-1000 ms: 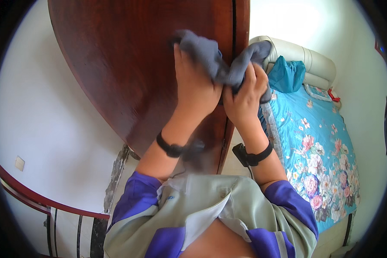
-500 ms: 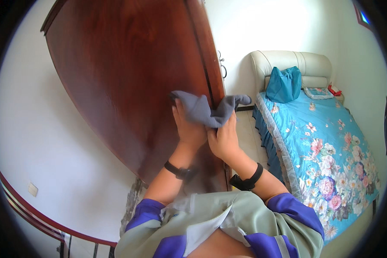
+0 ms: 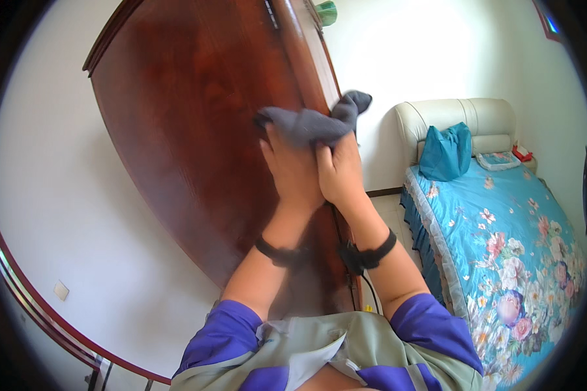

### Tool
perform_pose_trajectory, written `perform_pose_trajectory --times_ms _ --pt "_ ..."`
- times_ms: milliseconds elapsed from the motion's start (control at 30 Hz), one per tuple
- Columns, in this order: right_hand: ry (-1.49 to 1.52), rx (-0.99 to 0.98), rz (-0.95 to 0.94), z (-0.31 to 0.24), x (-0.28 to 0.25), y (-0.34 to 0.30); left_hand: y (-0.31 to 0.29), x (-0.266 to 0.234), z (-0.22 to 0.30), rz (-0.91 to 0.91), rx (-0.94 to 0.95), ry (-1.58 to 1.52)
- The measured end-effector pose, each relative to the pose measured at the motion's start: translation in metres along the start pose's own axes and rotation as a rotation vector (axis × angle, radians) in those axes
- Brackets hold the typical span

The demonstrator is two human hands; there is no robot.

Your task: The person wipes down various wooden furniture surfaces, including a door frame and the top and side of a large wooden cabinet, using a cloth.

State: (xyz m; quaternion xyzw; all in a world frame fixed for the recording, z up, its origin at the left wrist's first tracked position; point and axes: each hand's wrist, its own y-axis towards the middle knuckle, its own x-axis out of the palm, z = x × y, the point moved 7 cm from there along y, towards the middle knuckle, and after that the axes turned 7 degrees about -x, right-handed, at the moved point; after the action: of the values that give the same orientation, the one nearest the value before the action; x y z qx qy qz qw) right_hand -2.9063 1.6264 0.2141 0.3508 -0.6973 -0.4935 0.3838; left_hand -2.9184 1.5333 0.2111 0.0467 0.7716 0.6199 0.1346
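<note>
A dark grey cloth (image 3: 306, 126) lies bunched against the side and front edge of a tall, reddish-brown wooden wardrobe (image 3: 195, 124). My left hand (image 3: 295, 171) holds the cloth against the side panel, its fingertips partly covered by the fabric. Close beside it, my right hand (image 3: 340, 171) grips the cloth at the wardrobe's front edge, thumb showing and the other fingers mostly hidden. One end of the cloth sticks up past that edge. Both arms reach upward, with a black band on each wrist.
To the right stands a bed with a blue floral cover (image 3: 502, 254) and a cream headboard (image 3: 463, 117). A teal bag (image 3: 446, 151) sits on it. A white wall with a switch plate (image 3: 60, 290) is at left, above a dark red rail (image 3: 59, 339). Something green (image 3: 327, 13) shows at the wardrobe's top.
Both hands and the cloth have moved higher up the wardrobe. The view has shifted, so the bed sits lower and further right. The cloth's right end now points upward.
</note>
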Motion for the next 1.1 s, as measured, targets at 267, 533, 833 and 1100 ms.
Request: perform_pose_trajectory --times_ms 267,533,833,1100 --pt "-0.243 -0.034 -0.071 0.002 -0.017 -0.075 -0.089 0.027 0.008 -0.364 0.013 -0.127" --pt "0.103 0.155 -0.257 -0.004 -0.005 0.045 0.048 -0.012 0.002 -0.077 0.092 -0.03" --pt "0.641 0.368 -0.353 0.023 0.026 0.169 0.161 -0.041 0.009 0.19 0.216 -0.088" --pt "0.766 0.574 -0.338 0.031 0.033 0.147 0.152 -0.03 0.033 0.195 0.205 -0.01"
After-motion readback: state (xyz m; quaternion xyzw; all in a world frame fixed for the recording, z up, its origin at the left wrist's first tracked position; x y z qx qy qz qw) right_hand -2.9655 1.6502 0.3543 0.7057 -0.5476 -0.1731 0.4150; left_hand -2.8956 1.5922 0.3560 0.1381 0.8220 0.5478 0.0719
